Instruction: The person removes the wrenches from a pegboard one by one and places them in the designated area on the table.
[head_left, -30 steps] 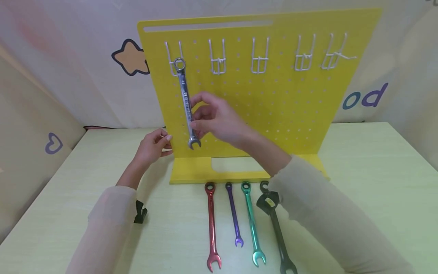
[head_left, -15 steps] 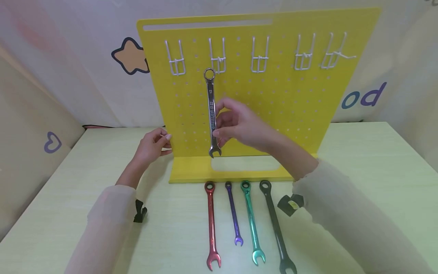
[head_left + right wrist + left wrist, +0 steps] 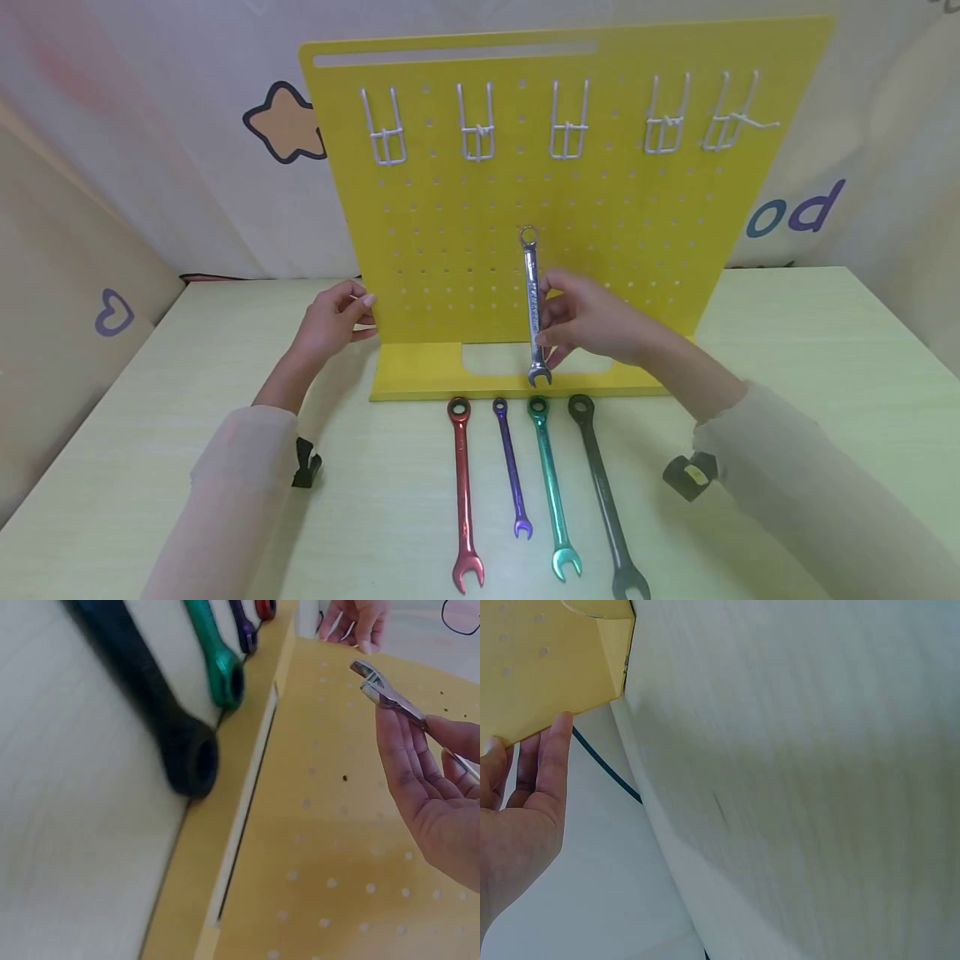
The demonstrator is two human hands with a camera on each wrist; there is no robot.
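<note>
A silver combination wrench (image 3: 533, 300) is pinched upright between the thumb and fingers of my right hand (image 3: 592, 317), ring end up, in front of the lower part of a yellow pegboard (image 3: 600, 192). The right wrist view has the wrench's open end (image 3: 371, 679) beyond the fingertips. At the board's left edge, my left hand (image 3: 330, 321) grips the rim between thumb and fingers; the left wrist view shows those fingers (image 3: 551, 765) against the edge. Below the base lie a red wrench (image 3: 463, 492), a purple wrench (image 3: 513, 467), a green wrench (image 3: 553, 492) and a black wrench (image 3: 607, 500).
Several white wire hooks (image 3: 477, 125) line the board's upper part; the rightmost hook (image 3: 731, 117) has a prong turned sideways. The base has a long cutout (image 3: 495, 358). A pale table (image 3: 825, 400) carries everything, with a printed backdrop (image 3: 187, 167) behind.
My right hand has carried the silver wrench away from the leftmost hook, rightward and down to the board's lower middle. My left hand has stayed at the board's edge.
</note>
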